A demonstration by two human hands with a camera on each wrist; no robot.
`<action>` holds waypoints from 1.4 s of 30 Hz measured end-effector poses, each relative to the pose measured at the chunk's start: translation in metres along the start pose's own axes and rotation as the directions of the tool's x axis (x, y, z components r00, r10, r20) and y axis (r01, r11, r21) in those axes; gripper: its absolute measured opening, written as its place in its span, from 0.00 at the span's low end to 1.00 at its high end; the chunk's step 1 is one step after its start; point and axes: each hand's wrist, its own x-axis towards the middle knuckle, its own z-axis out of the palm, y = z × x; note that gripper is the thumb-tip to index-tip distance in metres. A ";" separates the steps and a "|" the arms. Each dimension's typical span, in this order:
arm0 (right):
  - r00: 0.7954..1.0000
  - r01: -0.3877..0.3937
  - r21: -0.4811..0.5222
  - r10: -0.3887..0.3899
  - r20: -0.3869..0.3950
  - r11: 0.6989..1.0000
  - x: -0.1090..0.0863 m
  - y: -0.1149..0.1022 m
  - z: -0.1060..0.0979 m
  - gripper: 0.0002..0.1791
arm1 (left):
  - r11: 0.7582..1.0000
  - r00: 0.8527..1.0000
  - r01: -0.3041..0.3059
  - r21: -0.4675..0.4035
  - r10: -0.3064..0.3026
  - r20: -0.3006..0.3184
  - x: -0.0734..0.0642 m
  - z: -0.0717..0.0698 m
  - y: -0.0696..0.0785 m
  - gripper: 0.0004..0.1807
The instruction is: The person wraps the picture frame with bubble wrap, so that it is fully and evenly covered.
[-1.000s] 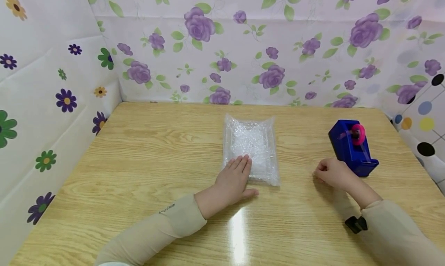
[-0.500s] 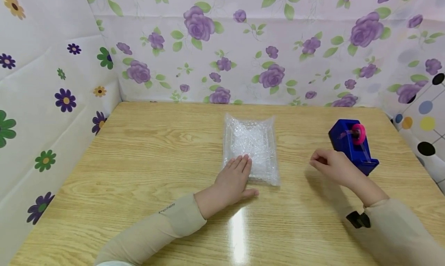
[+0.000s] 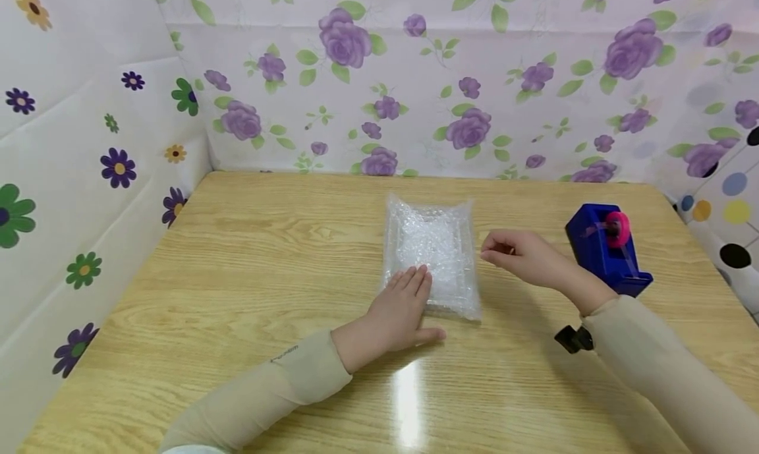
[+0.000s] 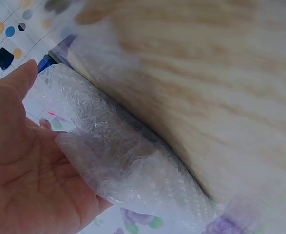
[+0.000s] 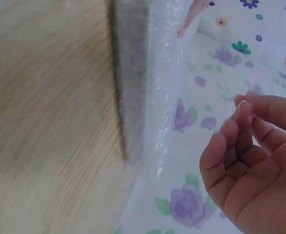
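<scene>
A bubble-wrapped flat package (image 3: 431, 240) lies on the wooden table, its clear wrap crinkled and its far corners sticking out. My left hand (image 3: 396, 314) rests flat on its near left part, fingers straight and thumb spread to the side. Just beyond the package's right edge, my right hand (image 3: 524, 257) hovers with thumb and forefinger tips together. In the right wrist view those fingertips pinch a faint see-through strip (image 5: 254, 82), which looks like clear tape and is hard to make out. The left wrist view has the package (image 4: 118, 141) against the left hand's fingers.
A blue tape dispenser (image 3: 599, 246) with a pink-cored roll (image 3: 618, 230) stands at the right, behind the right forearm. Flower-patterned cloth (image 3: 379, 78) closes off the back of the wooden table (image 3: 267, 243), and more patterned cloth borders both sides.
My right hand has risen from the table by the tape dispenser and moved left to the package's right side. My left hand and the package have stayed in place.
</scene>
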 end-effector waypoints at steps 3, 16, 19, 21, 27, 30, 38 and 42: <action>0.999 0.037 0.025 -0.038 0.024 0.999 0.015 -0.007 0.003 0.08 | 1.000 1.000 0.001 0.007 -0.001 0.014 0.001 -0.001 0.000 0.52; 0.971 0.079 0.140 -0.109 0.214 0.987 0.073 -0.025 0.027 0.09 | 1.000 1.000 -0.003 0.026 0.003 0.014 -0.001 -0.002 0.000 0.49; 0.966 0.060 0.152 -0.096 0.239 0.987 0.084 -0.025 0.033 0.09 | 1.000 1.000 -0.005 0.023 0.005 0.010 -0.001 -0.001 0.000 0.49; 0.964 0.064 0.152 -0.101 0.245 0.986 0.090 -0.024 0.038 0.09 | 1.000 1.000 -0.004 0.023 0.004 0.012 -0.001 -0.001 0.000 0.49; 0.960 0.059 0.182 -0.106 0.257 0.982 0.103 -0.026 0.048 0.08 | 0.999 1.000 -0.006 0.047 0.005 0.015 -0.001 -0.001 0.000 0.49; 0.958 0.048 0.190 -0.099 0.268 0.981 0.107 -0.027 0.052 0.08 | 0.999 1.000 -0.009 0.054 0.008 0.017 -0.001 -0.001 0.000 0.49; 0.959 0.025 0.183 -0.075 0.272 0.983 0.114 -0.025 0.056 0.09 | 0.998 1.000 -0.012 0.058 0.011 0.013 -0.001 -0.001 0.000 0.49; 0.955 0.032 0.195 -0.087 0.284 0.980 0.117 -0.024 0.058 0.09 | 0.998 1.000 -0.006 0.055 0.005 0.018 -0.001 -0.002 0.000 0.49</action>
